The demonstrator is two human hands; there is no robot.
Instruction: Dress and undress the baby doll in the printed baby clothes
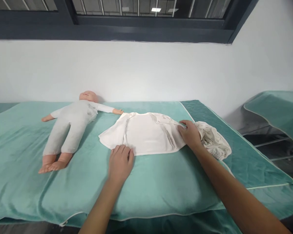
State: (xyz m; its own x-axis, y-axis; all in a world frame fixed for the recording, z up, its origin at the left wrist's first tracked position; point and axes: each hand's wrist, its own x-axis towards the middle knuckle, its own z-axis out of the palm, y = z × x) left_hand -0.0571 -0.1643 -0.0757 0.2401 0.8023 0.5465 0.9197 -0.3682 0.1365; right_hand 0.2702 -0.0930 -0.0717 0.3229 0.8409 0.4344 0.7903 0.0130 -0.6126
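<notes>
A white baby shirt (147, 135) is spread out flat on the green bed cover. The fingers of my left hand (120, 162) lie on its lower hem, left of the middle, with the thumb slightly apart. At the shirt's right side, my right hand (191, 134) has the edge between thumb and fingers; the fingertips are partly hidden. Just beyond that hand sits a crumpled cream patterned cloth (215, 141). To the left a baby doll (70, 120) in a white bodysuit lies on its back, one hand touching or very near the shirt's upper left corner.
The green cover (166, 185) spreads over the bed, with a darker quilted strip (254, 165) on the right. A white wall (146, 71) and a dark-framed window (146, 27) stand behind. Another green-covered surface (280, 110) is at far right, with metal rails below it.
</notes>
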